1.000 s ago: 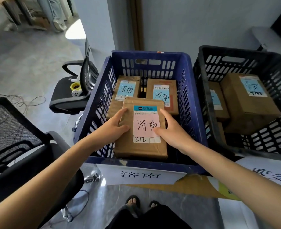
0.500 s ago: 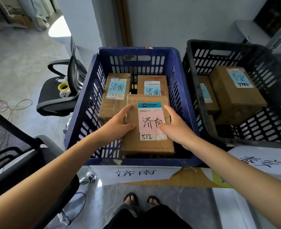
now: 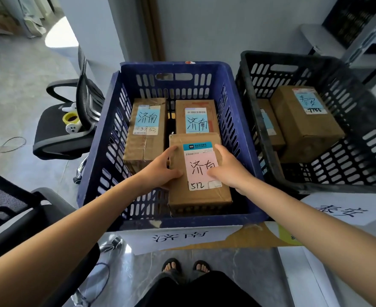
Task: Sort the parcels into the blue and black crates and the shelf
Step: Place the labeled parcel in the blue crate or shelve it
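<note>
Letting go unevenly could drop the pink-labelled parcel (image 3: 201, 196) askew against the front wall of the blue crate (image 3: 173, 222), or trap fingers beneath it. The left hand (image 3: 160, 169) and right hand (image 3: 229, 169) clamp its long sides, thumbs on top, arms outstretched. Just behind lie two blue-labelled parcels (image 3: 146, 134); the black crate (image 3: 315, 187) stands alongside.

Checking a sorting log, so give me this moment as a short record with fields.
held parcel: pink-label parcel, marked 512, at the front inside the blue crate
left hand: grips its left edge
right hand: grips its right side, thumb on the label
behind it: left rear parcel and right rear parcel, both blue-labelled
black crate: large parcel plus at least one more
</note>
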